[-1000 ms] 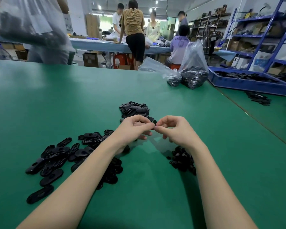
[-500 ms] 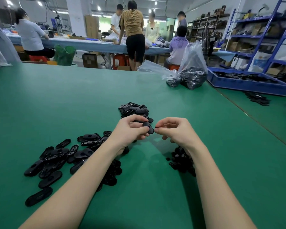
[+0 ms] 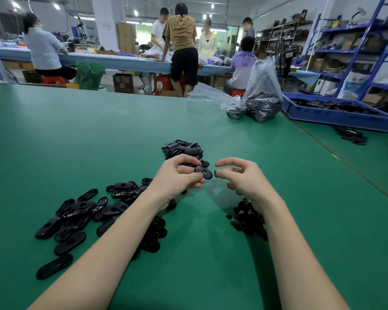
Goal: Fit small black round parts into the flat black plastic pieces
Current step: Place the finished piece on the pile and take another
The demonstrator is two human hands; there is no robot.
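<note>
On the green worktable (image 3: 99, 135), between a spread of flat black pieces (image 3: 81, 213) on the left and a heap of small round parts (image 3: 246, 220) on the right, the left hand (image 3: 179, 175) pinches 1 flat piece (image 3: 203, 171) while the right hand (image 3: 240, 175) holds a round part (image 3: 216, 173) in its fingertips just beside it. This looks like the insertion step: the part must next line up with the piece's hole and be pressed in. Compared with 0.5 s ago, the hands have drawn slightly apart and the piece's hole faces up.

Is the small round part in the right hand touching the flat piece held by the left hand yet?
Apart. The head view shows a sliver of green table between the small round part pinched by the right hand and the flat piece in the left hand.
</note>
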